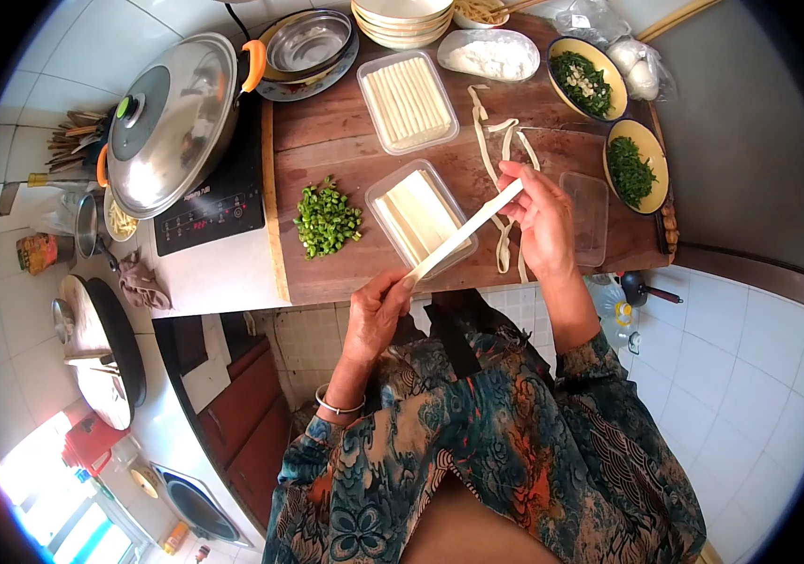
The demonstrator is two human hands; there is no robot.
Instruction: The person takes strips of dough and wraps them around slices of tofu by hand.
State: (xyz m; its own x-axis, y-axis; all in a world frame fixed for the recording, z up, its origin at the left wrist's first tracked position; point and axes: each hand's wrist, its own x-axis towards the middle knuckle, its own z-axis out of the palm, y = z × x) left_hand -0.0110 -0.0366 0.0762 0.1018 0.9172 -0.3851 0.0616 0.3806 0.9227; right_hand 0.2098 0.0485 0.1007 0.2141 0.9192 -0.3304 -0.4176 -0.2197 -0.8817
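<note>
A flat, pale strip of dough [464, 232] is stretched between my two hands, slanting up to the right. My left hand [376, 314] pinches its lower end, and my right hand [543, 218] pinches the upper end. Beneath the strip stands a clear plastic box [382, 226] holding more flat dough strips [413, 212]. Several long, thin dough strips [483, 141] lie loosely on the wooden board [327, 122], partly behind my right hand. Another plastic box [364, 86] with neat rows of dough sticks [409, 101] sits farther back.
Chopped green pieces [325, 218] lie left of the boxes. A lidded wok [172, 122] stands on the induction cooker [209, 211]. Flour fills a tray [488, 56] at the back. Bowls of greens [587, 83] and chopped herbs [630, 174] line the right side, near a transparent lid [586, 216].
</note>
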